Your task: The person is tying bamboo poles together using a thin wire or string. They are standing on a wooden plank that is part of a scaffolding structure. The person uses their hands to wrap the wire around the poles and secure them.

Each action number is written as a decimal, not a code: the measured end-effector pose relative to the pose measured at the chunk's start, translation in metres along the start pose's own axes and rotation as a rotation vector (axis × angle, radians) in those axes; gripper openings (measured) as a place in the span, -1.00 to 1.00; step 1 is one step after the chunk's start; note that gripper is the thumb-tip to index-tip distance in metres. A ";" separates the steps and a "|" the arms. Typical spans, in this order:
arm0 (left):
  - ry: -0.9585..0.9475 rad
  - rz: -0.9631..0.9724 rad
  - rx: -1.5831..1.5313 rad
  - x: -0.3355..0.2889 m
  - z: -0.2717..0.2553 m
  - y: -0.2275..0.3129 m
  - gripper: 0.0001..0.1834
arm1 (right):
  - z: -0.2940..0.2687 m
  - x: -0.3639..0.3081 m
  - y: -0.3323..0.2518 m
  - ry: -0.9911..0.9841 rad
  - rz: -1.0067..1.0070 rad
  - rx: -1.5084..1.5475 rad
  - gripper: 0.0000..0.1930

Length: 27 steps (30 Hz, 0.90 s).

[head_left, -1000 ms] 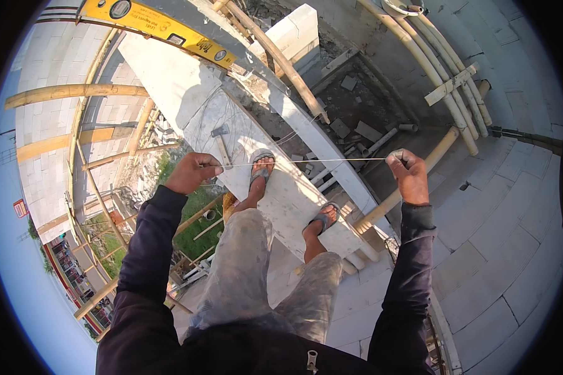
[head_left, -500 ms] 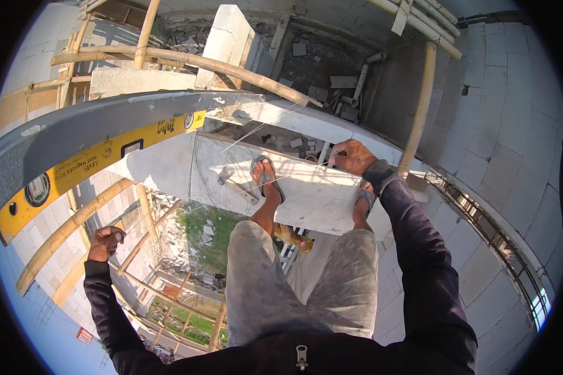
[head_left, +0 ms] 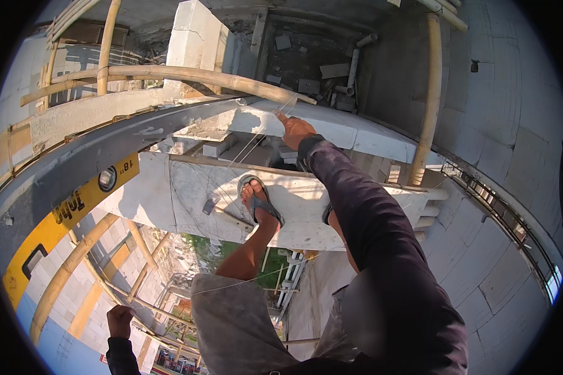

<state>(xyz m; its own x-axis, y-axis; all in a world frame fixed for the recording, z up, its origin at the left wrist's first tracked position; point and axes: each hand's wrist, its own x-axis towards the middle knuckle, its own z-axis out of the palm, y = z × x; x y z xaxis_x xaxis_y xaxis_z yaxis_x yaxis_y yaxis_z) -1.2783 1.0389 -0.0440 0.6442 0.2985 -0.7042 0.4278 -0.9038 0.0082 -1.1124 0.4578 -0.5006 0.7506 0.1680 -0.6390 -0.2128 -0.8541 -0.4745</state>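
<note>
My right hand reaches far forward over a pale block ledge. Its index finger and thumb meet thin taut string, and the other fingers are curled. At the lower left, my left hand is closed in a fist. A thin string stretches from near it toward the right, across my knee. Both feet, in sandals, stand on a white plank-like slab. Beside my left foot lies a tool with a wooden handle.
A yellow spirit level lies along a long grey bar at the left. Bamboo poles cross in front and stand at the right. Beyond the slab's near edge is a deep drop to grass. Block walls rise at the right.
My right hand has moved forward and left, from above my right foot to the far ledge. My left hand has dropped lower. The view has shifted, and my legs are bent differently.
</note>
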 end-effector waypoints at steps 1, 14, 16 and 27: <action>0.068 0.049 0.020 0.004 0.006 -0.005 -0.91 | 0.016 0.023 0.010 -0.001 -0.064 -0.076 -0.37; 0.280 0.356 0.059 0.162 0.093 0.015 -0.89 | 0.039 0.048 0.190 -0.567 0.136 -0.627 -0.68; 0.406 0.238 -0.075 0.184 0.081 -0.012 -0.76 | 0.041 0.033 0.164 -0.519 -0.025 -0.615 -0.68; 0.535 0.120 -0.272 0.333 0.064 -0.121 -0.84 | -0.023 -0.082 -0.073 -1.130 -0.499 0.618 -0.56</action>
<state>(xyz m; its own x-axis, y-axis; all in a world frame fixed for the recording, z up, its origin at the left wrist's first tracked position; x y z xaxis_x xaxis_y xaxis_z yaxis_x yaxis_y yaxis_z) -1.1562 1.2278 -0.3250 0.8969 0.3757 -0.2331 0.4335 -0.8512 0.2961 -1.1443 0.4949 -0.3993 -0.0186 0.9465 -0.3222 -0.5371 -0.2812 -0.7952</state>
